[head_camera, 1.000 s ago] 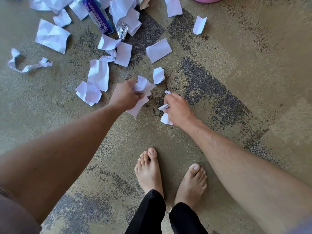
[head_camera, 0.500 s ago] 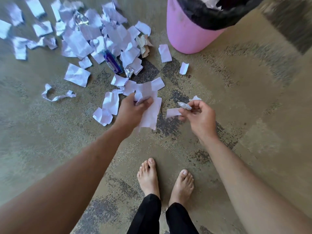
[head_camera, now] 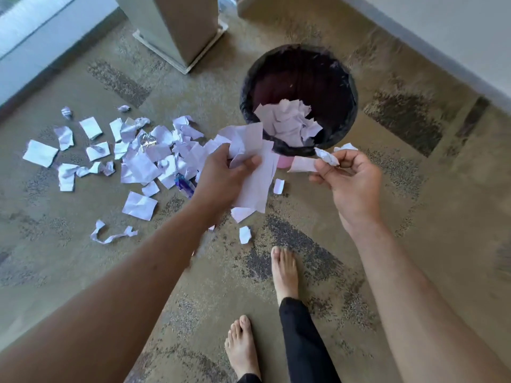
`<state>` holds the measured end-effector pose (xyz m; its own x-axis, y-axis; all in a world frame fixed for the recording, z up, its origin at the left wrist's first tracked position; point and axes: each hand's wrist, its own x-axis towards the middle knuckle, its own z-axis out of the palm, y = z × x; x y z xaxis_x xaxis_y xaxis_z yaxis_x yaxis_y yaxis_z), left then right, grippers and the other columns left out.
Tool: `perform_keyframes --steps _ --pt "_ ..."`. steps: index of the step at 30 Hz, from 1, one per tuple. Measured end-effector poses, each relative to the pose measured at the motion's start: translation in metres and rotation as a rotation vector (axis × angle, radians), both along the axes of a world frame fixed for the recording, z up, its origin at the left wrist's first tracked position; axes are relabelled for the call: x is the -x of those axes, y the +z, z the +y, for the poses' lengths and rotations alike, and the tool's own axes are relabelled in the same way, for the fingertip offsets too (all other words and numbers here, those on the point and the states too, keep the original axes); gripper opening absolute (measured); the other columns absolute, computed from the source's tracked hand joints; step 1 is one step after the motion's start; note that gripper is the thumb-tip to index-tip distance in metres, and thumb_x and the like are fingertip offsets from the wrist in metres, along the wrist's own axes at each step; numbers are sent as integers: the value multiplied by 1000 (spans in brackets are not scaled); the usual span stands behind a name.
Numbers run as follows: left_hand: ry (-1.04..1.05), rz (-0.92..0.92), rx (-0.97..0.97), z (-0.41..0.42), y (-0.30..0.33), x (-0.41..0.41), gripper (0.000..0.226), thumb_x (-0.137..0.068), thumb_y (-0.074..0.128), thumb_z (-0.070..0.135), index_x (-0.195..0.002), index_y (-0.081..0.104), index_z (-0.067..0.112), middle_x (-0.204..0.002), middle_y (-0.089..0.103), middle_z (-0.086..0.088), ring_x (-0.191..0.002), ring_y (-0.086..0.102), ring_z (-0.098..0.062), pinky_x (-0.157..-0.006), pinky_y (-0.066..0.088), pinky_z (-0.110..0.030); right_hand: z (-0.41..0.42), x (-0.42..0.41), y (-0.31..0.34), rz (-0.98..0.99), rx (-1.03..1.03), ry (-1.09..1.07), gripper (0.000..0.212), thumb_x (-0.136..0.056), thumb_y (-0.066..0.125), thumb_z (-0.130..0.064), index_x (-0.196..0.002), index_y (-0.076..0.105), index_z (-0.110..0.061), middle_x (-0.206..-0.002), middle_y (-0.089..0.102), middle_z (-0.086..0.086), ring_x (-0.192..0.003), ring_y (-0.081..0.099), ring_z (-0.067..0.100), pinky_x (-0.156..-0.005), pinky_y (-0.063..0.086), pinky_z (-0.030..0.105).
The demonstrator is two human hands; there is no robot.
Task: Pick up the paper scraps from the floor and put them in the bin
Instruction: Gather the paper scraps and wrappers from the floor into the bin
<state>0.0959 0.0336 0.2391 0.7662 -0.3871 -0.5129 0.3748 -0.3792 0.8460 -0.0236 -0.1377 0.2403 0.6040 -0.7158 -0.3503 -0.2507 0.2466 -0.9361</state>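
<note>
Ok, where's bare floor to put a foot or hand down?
Bare carpet right of the bin, toward the wall, and behind the feet. Crowded left of the bin, where the paper scraps lie.

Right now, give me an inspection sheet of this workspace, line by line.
Surface: mottled carpet floor, dark patches.
Job's things: bin with black liner, open, paper scraps inside; a spread of loose scraps on the floor left of it, a few more near the feet.
Clutter: blue wrapper and a foil piece among the scraps.
Grippers: left hand grips a bunch of paper sheets near the bin's rim; right hand pinches a crumpled scrap and a flat piece.
Cables: nothing seen.
Surroundings: a square pillar base beyond the scraps, a wall at the right, bare feet below.
</note>
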Motion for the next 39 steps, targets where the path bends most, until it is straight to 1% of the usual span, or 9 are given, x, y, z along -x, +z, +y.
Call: perform_keyframes --steps 9,12,15,18,22,27,30,34,39 --pt "-70 -125 -100 -97 16 -64 54 -75 68 44 -110 55 4 -109 64 -25 -97 64 -40 -83 54 -59 -80 -77 -5 193 274 117 22 -83 73 -1 -85 59 -17 -82 64 1 -74 70 18 -64 62 38" --pt "-116 -139 -173 -122 12 -86 50 -81 67 41 -118 55 10 -110 65 -20 -98 64 -36 -85 55 -49 -102 -100 -13 289 430 277 17 -84 70 -2 -93 64 -16 -82 63 -7 -73 68 14 -67 61 43" --pt "-214 -149 -283 -133 0 -102 50 -89 68 32 -134 49 21 -118 61 -8 -104 60 -27 -81 48 -33 -116 -113 -22 376 487 466 28 -86 64 -3 -106 69 -22 -104 68 -7 -91 69 14 -79 60 40" --pt "-274 -161 -301 -128 -10 -108 56 -86 73 28 -136 48 27 -108 57 -1 -108 59 -24 -81 47 -30 -119 -116 -29 405 476 548 38 -91 56 -1 -117 68 -26 -116 67 -5 -107 66 17 -89 57 38" --pt "-231 -99 -140 -116 -15 -103 65 -88 69 16 -144 41 33 -128 54 -5 -118 54 -15 -100 48 -36 -108 -113 -31 388 511 500 49 -93 48 4 -130 60 -25 -132 61 1 -118 60 13 -99 52 34" --pt "-60 -54 68 -92 -28 -89 55 -95 50 -6 -143 44 20 -143 48 -10 -131 50 -19 -90 48 -15 -80 -108 -30 387 461 424 59 -95 47 8 -146 40 -19 -145 50 0 -126 53 7 -101 47 21" --pt "88 -139 105 -69 -35 -84 42 -92 48 -10 -126 58 12 -121 63 -2 -117 58 -10 -95 48 -18 -71 -105 -35 388 435 404 56 -95 47 6 -147 39 -15 -141 53 -2 -124 55 7 -103 45 21" --pt "184 -195 46 -31 -42 -80 28 -90 53 -2 -105 64 19 -99 68 5 -94 63 -7 -91 52 -28 -71 -98 -36 462 637 445 42 -94 50 4 -132 59 -10 -149 45 1 -135 44 13 -108 41 26" --pt "195 -187 -170 21 -54 -66 20 -93 57 5 -107 66 17 -98 67 14 -88 62 3 -85 50 -21 -67 -84 -33 546 778 579 60 -95 52 1 -150 34 -14 -159 28 2 -149 18 17 -121 16 32"
